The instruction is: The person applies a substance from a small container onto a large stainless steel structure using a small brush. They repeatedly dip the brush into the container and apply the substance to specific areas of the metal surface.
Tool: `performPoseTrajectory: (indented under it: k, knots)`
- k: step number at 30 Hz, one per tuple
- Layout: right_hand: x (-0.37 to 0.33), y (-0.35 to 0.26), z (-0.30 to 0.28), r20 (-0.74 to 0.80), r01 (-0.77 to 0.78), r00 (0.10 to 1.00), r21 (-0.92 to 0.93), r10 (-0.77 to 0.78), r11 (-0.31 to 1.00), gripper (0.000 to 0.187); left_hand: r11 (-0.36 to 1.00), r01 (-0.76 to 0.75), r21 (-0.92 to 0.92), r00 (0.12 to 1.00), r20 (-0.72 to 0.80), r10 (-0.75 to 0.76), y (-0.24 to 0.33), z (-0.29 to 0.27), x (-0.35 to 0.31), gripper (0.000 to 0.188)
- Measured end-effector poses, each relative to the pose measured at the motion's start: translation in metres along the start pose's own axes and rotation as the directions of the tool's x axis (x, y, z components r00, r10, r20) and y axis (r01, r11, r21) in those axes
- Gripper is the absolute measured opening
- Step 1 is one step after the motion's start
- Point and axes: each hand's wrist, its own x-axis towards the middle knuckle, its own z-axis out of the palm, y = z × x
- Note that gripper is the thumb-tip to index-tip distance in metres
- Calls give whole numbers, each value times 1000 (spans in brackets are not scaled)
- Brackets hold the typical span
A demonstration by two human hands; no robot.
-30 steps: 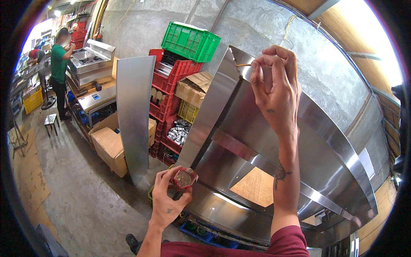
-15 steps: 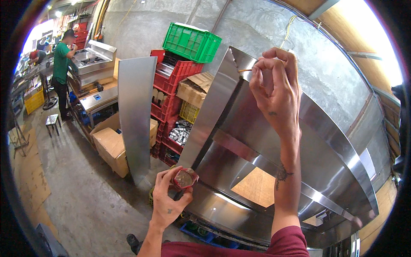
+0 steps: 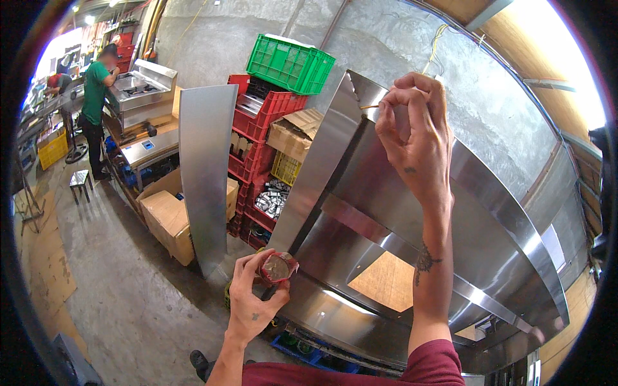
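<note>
My left hand (image 3: 252, 302) is wrapped round a small red-edged cup (image 3: 277, 267) with greyish-brown paste in it. It holds the cup beside the lower left edge of a big stainless steel panel (image 3: 393, 186). Higher up, my right hand (image 3: 418, 128) pinches a thin orange-brown stick (image 3: 369, 107) between thumb and fingers. The stick's tip is at the panel's upper left corner, by a dark seam; whether it touches the metal I cannot tell. A rectangular opening in the panel shows wood behind it.
Left of the panel stand stacked red crates (image 3: 251, 122) with a green crate (image 3: 290, 63) on top. An upright metal sheet (image 3: 207, 174) and a cardboard box (image 3: 168, 215) are further left. A co-worker in a green shirt (image 3: 95, 90) stands at a steel workbench (image 3: 151, 151).
My hands, the cup and the stick stay almost in place. The co-worker in green has shifted slightly to the right.
</note>
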Motion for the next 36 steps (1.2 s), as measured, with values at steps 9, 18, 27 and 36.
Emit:
performPoseTrajectory:
  k: [9,18,27,36]
  knots:
    - [0,1,3,-23,17,1000,5,-17,1000,20,1000,-17,0,1000,-8,17,-2,-2,-1,67]
    - [1,1,2,-10,22,1000,-9,-22,1000,22,999,-13,30,1000,-10,13,0,-4,-2,66]
    - [1,3,1,-2,29,1000,-11,-29,1000,24,999,0,33,1000,-13,0,6,-5,-3,64]
    - [-5,-2,2,-183,2,983,101,16,995,19,997,-19,70,1000,-16,20,7,-8,-5,65]
